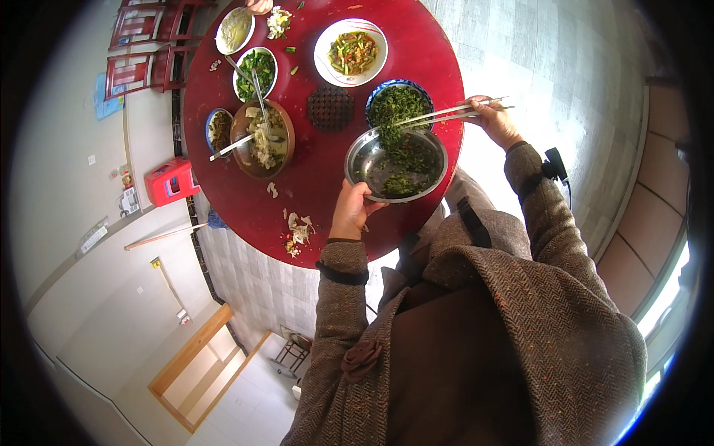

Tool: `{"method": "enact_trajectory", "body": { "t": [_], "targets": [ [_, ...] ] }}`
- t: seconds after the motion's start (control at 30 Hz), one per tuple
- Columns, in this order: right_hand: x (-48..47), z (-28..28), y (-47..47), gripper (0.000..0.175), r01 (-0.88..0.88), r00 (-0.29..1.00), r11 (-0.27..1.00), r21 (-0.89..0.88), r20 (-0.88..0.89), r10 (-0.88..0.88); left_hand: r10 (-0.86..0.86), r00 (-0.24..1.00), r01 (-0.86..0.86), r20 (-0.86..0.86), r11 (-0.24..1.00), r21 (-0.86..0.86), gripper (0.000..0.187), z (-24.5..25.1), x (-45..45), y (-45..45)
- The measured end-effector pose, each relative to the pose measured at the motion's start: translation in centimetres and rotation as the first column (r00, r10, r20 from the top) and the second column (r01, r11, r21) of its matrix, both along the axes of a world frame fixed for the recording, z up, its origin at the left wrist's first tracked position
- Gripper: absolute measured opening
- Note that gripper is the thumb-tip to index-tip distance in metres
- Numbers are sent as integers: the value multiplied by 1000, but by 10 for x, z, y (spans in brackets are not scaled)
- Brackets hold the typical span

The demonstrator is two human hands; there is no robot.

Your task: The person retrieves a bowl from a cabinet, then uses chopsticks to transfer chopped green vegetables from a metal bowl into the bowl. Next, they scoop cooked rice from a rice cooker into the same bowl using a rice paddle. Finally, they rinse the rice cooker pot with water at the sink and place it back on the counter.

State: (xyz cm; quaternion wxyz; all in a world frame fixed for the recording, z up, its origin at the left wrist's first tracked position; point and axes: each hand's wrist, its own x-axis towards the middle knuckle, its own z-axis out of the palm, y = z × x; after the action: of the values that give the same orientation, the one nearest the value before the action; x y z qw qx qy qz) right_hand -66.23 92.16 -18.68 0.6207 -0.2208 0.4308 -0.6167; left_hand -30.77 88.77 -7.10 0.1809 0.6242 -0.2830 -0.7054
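Note:
My left hand (352, 211) grips the near rim of a stainless steel bowl (362, 161), which is tilted toward a blue-and-white bowl (428, 92) beyond it. Chopped greens (404, 184) lie on the steel bowl's bottom and wall. More chopped greens (397, 106) fill the blue-and-white bowl, and a clump joins the two at their rims. In my right hand (493, 120) is a pair of long pale chopsticks (440, 115). Their tips touch the greens where the bowls meet.
The round red table (251, 212) bears a plate of stir-fried vegetables (351, 53), a dark woven trivet (330, 108), a brown bowl (241, 150) with a spoon and chopsticks, and a bowl of leafy greens (256, 73). Food scraps (299, 229) lie near the edge. Another person's hand (259, 5) shows at the top.

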Motion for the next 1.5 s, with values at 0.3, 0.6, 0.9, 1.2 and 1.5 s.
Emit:
{"method": "enact_trajectory", "body": {
  "t": [0.3,0.6,0.9,1.2,1.5],
  "targets": [
    [1,-24,-5,20,106,989,993,52,99,-111,-42,999,42,-7,999,16,40,-3,5,2],
    [6,-16,2,22,135,987,991,16,85,-136,-17,1000,16,-26,1000,-26,41,-2,13,8],
    [34,25,27,25,-178,984,984,-6,-32,178,-25,992,21,-121,999,-29,36,7,10,4],
    [39,21,26,31,15,991,1000,-14,-132,-17,-7,995,6,-104,1000,-9,37,7,10,0],
    [29,6,17,26,190,982,982,-1,-9,-190,-32,994,26,-108,998,-52,45,12,25,6]
  ]
}}
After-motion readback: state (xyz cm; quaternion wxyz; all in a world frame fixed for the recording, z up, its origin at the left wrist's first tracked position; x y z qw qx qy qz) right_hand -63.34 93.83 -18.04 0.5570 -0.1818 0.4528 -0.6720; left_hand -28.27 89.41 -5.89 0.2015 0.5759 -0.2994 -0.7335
